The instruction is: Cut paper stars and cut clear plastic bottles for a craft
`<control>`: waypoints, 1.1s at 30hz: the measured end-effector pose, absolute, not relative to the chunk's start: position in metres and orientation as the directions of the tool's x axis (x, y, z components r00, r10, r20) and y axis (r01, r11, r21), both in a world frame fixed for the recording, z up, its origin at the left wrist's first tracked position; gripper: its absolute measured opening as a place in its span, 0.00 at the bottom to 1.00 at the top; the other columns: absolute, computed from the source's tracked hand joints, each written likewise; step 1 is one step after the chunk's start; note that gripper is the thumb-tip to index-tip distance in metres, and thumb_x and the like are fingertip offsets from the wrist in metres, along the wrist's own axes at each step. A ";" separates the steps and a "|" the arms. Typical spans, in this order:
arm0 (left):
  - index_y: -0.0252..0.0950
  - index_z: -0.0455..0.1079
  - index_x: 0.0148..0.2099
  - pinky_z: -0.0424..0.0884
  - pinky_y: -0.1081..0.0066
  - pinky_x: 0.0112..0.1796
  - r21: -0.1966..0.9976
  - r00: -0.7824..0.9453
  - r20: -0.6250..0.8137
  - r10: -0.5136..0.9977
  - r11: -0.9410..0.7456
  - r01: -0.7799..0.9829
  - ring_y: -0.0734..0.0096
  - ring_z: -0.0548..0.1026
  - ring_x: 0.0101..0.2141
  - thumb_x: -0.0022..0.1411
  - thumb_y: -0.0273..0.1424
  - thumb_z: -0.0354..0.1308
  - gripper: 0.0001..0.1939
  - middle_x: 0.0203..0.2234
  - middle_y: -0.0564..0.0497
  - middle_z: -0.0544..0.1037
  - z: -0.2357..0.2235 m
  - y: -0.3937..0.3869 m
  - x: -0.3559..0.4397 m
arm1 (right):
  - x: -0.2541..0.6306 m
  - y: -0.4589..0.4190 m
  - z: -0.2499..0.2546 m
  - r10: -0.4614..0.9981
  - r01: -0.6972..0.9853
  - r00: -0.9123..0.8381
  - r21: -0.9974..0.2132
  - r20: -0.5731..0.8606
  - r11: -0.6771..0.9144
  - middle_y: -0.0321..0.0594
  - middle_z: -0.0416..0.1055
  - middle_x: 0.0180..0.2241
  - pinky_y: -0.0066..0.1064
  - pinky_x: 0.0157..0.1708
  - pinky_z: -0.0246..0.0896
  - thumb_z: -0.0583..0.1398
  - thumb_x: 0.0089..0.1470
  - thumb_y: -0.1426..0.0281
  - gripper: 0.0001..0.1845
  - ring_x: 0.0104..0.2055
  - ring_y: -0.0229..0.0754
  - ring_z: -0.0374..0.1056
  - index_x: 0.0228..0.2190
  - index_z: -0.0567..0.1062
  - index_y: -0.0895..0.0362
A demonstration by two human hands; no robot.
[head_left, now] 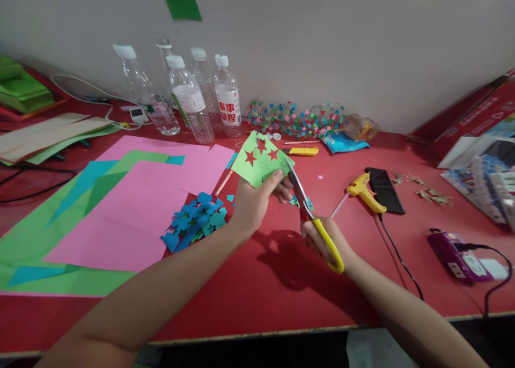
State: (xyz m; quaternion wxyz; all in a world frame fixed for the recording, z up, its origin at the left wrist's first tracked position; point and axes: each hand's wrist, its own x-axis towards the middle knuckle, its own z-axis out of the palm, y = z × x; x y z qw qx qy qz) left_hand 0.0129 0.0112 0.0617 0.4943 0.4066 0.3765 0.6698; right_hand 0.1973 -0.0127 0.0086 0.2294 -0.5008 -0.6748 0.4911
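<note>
Above the red table [225, 303], the green paper [256, 170] hung with star-shaped holes in it, pinched between the left hand's [250, 206] thumb and fingers. The right hand [328, 234] curled around the handles of the scissors [296, 183], blades at the paper's right edge. Cutting seemed in hand; the next snip called for a steady pinch. Blue scraps [193, 220] lay nearby.

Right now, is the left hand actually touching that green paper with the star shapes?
Touching. The head view shows it plainly: the left hand has its thumb pressed over the lower edge of the green paper.
</note>
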 end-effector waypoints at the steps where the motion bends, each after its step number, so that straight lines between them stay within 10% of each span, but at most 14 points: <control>1: 0.33 0.71 0.29 0.70 0.75 0.19 0.908 -0.183 0.173 0.968 -0.228 -0.351 0.76 0.74 0.17 0.59 0.34 0.60 0.09 0.21 0.50 0.78 0.062 0.011 0.013 | 0.197 -0.013 0.010 0.902 0.452 -0.391 -0.892 -0.183 0.015 0.31 0.60 0.16 0.25 0.16 0.47 0.54 0.57 0.55 0.21 0.16 0.31 0.53 0.19 0.62 0.55; 33: 0.36 0.68 0.25 0.72 0.71 0.24 0.950 -0.189 0.203 0.961 -0.240 -0.200 0.71 0.73 0.21 0.57 0.34 0.57 0.10 0.18 0.53 0.74 0.066 0.016 -0.002 | 0.190 -0.012 0.039 0.873 0.346 -0.465 -0.938 -0.146 0.027 0.29 0.54 0.09 0.27 0.17 0.55 0.52 0.55 0.50 0.23 0.13 0.34 0.54 0.18 0.62 0.52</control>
